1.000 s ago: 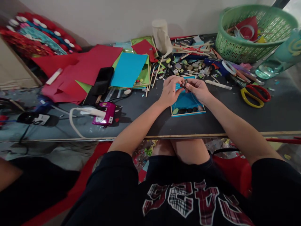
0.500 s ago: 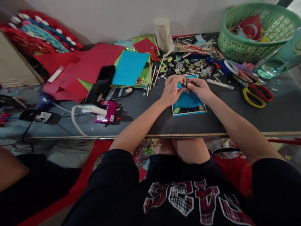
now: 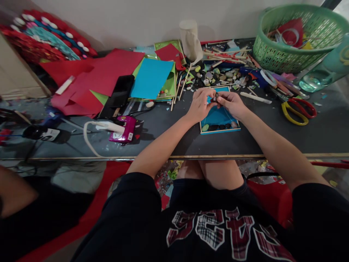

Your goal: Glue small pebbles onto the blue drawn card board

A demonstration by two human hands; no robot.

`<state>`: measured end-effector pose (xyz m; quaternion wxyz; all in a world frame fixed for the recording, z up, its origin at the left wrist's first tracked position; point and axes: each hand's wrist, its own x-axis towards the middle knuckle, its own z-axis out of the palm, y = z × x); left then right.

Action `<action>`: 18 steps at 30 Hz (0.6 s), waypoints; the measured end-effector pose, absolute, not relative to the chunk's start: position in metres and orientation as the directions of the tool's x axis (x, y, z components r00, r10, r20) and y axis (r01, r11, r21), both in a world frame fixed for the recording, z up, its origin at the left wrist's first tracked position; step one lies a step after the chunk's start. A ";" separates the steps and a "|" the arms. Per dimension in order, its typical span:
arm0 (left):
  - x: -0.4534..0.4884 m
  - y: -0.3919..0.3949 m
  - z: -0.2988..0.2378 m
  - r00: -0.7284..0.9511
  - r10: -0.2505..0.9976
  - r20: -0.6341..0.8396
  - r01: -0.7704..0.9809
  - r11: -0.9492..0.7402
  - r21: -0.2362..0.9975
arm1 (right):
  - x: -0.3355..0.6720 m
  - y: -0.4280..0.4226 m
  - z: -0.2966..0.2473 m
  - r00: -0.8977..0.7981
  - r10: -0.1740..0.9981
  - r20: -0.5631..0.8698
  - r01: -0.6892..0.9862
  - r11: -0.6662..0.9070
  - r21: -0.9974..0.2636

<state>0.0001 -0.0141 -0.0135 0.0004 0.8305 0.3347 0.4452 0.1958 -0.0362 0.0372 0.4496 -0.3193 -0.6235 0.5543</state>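
Observation:
My left hand [image 3: 198,105] and my right hand [image 3: 231,103] meet above a small blue framed card [image 3: 218,117] on the dark table. Between the fingertips of both hands is a small dark pebble [image 3: 216,96], pinched from either side. A row of pebbles [image 3: 219,127] lies along the card's near edge, one green, the others dark or pale. Just behind the card a loose pile of pebbles [image 3: 218,76] is scattered on the table.
Red, blue and green paper sheets [image 3: 114,78] and a black phone [image 3: 120,91] lie at the left. A pink glue gun [image 3: 124,130] with a white cord sits near the front edge. Yellow-and-red scissors [image 3: 298,109], a green basket [image 3: 297,36], wooden sticks and a white roll [image 3: 189,38] stand behind.
Both hands stay together over the blue card with the pebble between them. Only the view has shifted slightly.

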 end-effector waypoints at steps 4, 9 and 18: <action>0.001 -0.014 -0.015 0.377 0.561 0.736 0.539 -0.780 0.319 | 0.196 -0.035 0.036 -0.392 0.902 0.183 -0.089 0.161 -0.983; 0.001 -0.012 -0.016 0.364 0.559 0.745 0.528 -0.783 0.329 | 0.195 -0.035 0.036 -0.347 0.921 0.176 -0.121 0.142 -0.982; 0.002 -0.014 -0.014 0.367 0.529 0.765 0.524 -0.797 0.299 | 0.195 -0.036 0.037 -0.350 0.919 0.181 -0.103 0.154 -0.983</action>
